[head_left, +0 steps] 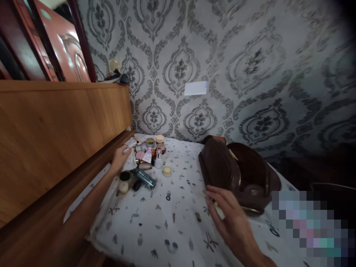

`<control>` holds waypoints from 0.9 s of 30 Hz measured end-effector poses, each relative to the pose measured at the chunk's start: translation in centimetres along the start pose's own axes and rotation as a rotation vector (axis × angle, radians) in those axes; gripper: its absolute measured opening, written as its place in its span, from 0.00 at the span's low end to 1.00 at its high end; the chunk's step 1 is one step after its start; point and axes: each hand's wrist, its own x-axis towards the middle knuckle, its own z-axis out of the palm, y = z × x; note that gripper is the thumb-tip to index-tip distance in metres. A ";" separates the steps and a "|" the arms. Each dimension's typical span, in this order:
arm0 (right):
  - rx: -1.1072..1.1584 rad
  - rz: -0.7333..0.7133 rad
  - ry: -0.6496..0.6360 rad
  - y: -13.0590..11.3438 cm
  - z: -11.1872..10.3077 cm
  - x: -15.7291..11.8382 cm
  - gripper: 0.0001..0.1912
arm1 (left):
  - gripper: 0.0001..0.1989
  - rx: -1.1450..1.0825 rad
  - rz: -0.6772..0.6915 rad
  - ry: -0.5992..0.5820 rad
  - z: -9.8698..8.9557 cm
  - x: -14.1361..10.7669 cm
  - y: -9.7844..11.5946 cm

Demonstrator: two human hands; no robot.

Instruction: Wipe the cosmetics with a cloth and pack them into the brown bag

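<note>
At the left edge of the printed white sheet, my left hand is closed on a white, cloth-like thing. Cosmetics cluster beside it: a pink-and-white tube, a clear bottle with a silver cap, a gold-lidded jar and a dark teal bottle. A small cream-coloured jar lies slightly apart. My right hand is by the near side of a brown bag, its fingers stretched and thumb apart. A pale patch shows between them, too unclear to name.
A wooden panel runs along the left side. Behind the sheet rises a patterned wall with a white paper on it. Small objects sit on the panel's far end. A blurred-out patch covers the lower right.
</note>
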 end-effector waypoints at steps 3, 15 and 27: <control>0.136 -0.001 -0.054 -1.6 2.2 -0.8 0.09 | 0.10 0.038 -0.043 0.079 -0.5 2.6 -2.0; 0.411 0.095 -0.160 -3.3 6.6 -2.7 0.13 | 0.11 0.363 0.122 -0.016 8.6 12.3 -0.6; 0.528 0.221 -0.191 -2.4 7.1 -2.7 0.11 | 0.19 0.746 0.118 -0.413 14.7 13.1 -2.3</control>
